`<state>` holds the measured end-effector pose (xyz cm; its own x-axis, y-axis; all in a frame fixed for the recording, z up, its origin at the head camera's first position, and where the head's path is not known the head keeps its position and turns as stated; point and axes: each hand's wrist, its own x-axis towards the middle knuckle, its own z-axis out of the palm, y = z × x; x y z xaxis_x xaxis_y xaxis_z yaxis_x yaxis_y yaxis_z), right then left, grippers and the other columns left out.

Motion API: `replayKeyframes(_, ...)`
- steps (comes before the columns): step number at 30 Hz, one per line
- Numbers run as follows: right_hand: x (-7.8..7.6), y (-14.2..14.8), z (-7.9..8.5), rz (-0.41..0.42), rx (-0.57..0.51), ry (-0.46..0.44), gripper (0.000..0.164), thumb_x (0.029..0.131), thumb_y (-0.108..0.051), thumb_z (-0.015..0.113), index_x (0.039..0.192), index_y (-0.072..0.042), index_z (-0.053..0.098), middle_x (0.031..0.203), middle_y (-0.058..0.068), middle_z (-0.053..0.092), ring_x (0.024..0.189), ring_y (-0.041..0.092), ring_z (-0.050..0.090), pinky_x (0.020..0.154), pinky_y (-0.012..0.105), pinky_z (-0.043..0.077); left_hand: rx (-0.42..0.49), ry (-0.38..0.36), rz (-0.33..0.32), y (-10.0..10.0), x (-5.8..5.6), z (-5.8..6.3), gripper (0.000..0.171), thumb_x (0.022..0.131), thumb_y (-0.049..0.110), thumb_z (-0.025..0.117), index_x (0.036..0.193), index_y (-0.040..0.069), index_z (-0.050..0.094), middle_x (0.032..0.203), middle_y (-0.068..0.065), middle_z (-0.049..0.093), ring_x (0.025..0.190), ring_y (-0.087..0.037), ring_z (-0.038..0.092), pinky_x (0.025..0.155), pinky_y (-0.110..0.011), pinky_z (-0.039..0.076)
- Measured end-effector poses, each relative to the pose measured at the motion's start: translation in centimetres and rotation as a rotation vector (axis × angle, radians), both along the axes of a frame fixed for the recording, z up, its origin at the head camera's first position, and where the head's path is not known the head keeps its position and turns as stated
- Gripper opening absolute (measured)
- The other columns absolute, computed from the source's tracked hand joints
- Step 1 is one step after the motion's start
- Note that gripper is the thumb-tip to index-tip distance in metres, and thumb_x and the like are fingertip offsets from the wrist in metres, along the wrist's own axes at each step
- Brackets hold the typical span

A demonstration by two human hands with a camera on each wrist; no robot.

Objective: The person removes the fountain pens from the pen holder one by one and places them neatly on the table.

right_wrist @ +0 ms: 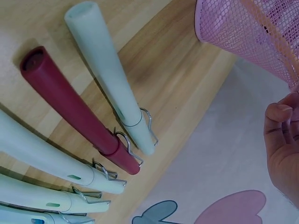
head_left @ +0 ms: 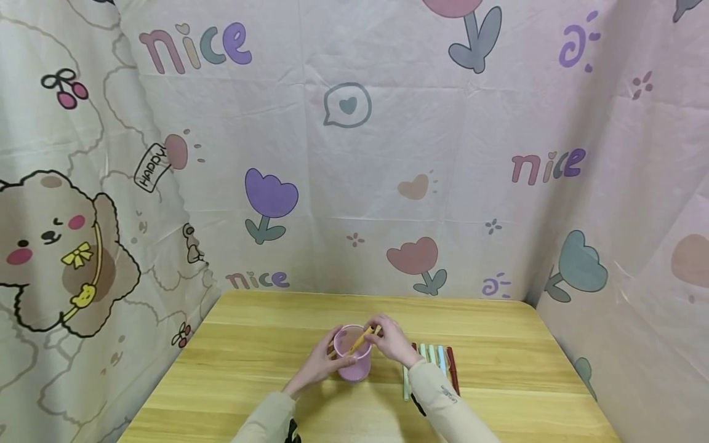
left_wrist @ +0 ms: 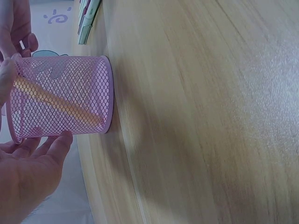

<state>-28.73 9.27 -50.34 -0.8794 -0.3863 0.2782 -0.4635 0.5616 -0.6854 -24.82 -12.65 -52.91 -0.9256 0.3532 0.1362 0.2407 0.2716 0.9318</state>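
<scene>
A pink mesh pen cup stands upright near the middle of the wooden table. My left hand grips it around the upper part, thumb on the near side and fingers on the far side. In the left wrist view, the left hand's fingers press against the mesh. An orange pen slants down into the cup, and its lower end shows through the mesh near the base. At the rim, my right hand pinches the upper end of that pen.
Right of the cup, under and beside the right forearm, lies a row of clip pens: a dark red pen, a pale green pen, a light blue pen and several others. A printed curtain hangs behind the table.
</scene>
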Motion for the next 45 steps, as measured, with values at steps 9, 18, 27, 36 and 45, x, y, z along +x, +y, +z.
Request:
replayKeyframes(9, 0.6, 0.6, -0.1, -0.004, -0.103, -0.037, 0.012, 0.093, -0.009, 0.07, 0.103, -0.003, 0.068, 0.108, 0.015, 0.07, 0.075, 0.012, 0.061, 0.059, 0.017, 0.053, -0.004, 0.003, -0.007, -0.1, 0.1, -0.1, 0.092, 0.089, 0.019, 0.077, 0.155, -0.01, 0.019, 0.157, -0.036, 0.029, 0.139, -0.059, 0.038, 0.115, -0.062, 0.041)
replayKeyframes(18, 0.9, 0.9, -0.4, -0.006, -0.225, -0.062, 0.016, 0.096, -0.012, 0.066, 0.109, -0.003, 0.068, 0.096, 0.018, 0.073, 0.069, 0.0, 0.06, 0.058, 0.016, 0.052, 0.001, 0.015, -0.004, 0.0, -0.1, -0.2, 0.091, 0.09, 0.019, 0.077, 0.155, -0.01, 0.02, 0.157, -0.038, 0.029, 0.139, -0.059, 0.037, 0.115, -0.062, 0.041)
replayKeyframes(27, 1.6, 1.0, 0.1, -0.024, -0.372, -0.116, 0.019, 0.099, -0.012, 0.062, 0.113, 0.001, 0.063, 0.084, 0.026, 0.07, 0.063, 0.001, 0.057, 0.053, 0.013, 0.047, 0.0, 0.015, -0.003, 0.0, -0.3, -0.4, 0.092, 0.089, 0.02, 0.078, 0.155, -0.01, 0.021, 0.156, -0.038, 0.029, 0.139, -0.06, 0.036, 0.115, -0.062, 0.04)
replayKeyframes(36, 2.0, 1.0, 0.5, -0.039, -0.514, -0.07, 0.015, 0.099, -0.007, 0.06, 0.111, 0.003, 0.059, 0.091, 0.027, 0.072, 0.065, 0.011, 0.065, 0.058, 0.021, 0.059, -0.003, 0.009, -0.008, 0.0, -0.3, -0.4, 0.092, 0.089, 0.018, 0.077, 0.155, -0.011, 0.019, 0.157, -0.038, 0.027, 0.14, -0.059, 0.036, 0.116, -0.062, 0.039)
replayKeyframes(45, 2.4, 1.3, 0.7, -0.081, -0.674, -0.124, 0.024, 0.109, -0.016, 0.042, 0.119, 0.006, 0.043, 0.111, 0.034, 0.064, 0.075, 0.023, 0.072, 0.073, 0.036, 0.067, 0.003, 0.009, -0.009, -0.1, -0.3, -0.4, 0.091, 0.09, 0.017, 0.077, 0.155, -0.01, 0.02, 0.157, -0.038, 0.028, 0.14, -0.059, 0.036, 0.116, -0.062, 0.039)
